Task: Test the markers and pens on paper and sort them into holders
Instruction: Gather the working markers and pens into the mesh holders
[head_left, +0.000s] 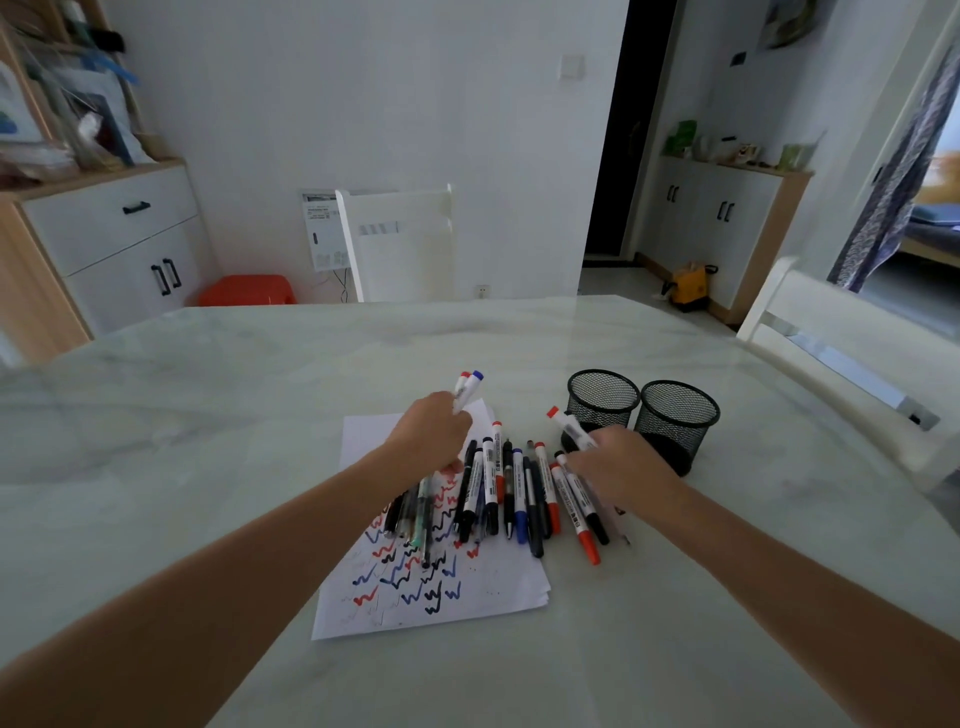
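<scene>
Over the paper's far edge the left hand curls round two markers; just right of the paper the right hand grips a red-capped marker

Markers heaped on scribbled paper

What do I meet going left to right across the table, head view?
Left hand gripping two markers, loose pen pile, first mesh holder, second mesh holder, white chair. Right hand gripping a red-capped marker overlaps pile and holders, so omitted.

White walls, marble table, white chairs
</scene>
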